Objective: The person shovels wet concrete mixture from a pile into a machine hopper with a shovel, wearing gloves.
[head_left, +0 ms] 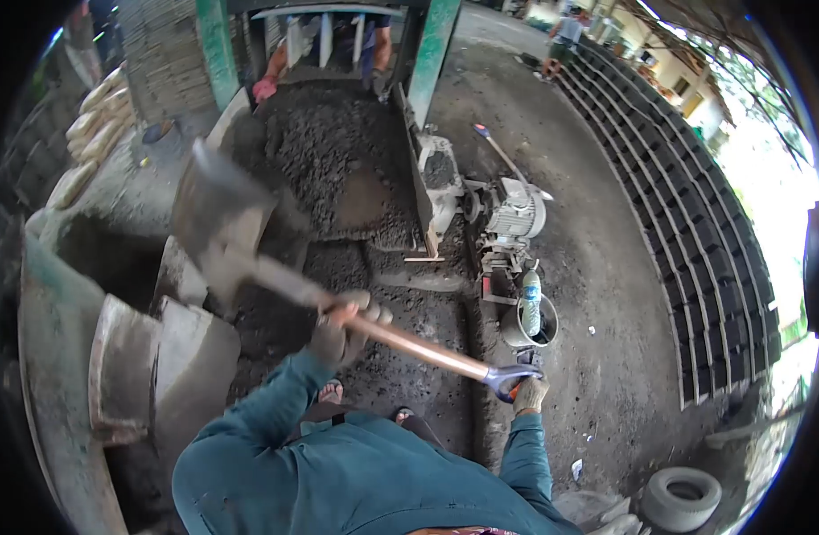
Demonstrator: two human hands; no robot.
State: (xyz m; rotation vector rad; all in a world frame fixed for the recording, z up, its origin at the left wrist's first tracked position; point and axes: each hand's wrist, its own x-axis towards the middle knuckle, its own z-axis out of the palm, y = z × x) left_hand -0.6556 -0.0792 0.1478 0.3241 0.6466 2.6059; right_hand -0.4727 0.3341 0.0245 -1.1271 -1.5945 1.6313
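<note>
A shovel slants across the view, its blade raised to the upper left and blurred by motion. Gloved fingers of my left hand wrap around the middle of its shaft. At the other end my right hand, also gloved, is closed on the dark blue grip. Beyond the blade lies a heap of dark, damp, crumbly material on a tray-like bed beneath a green-framed machine. I cannot make out whether the blade carries anything.
Opposite me, a person's gloved hand rests at the heap's far edge. To the right stand a motor, a bucket holding a bottle, and another shovel. Racks of dark blocks line the right; a tire lies nearby.
</note>
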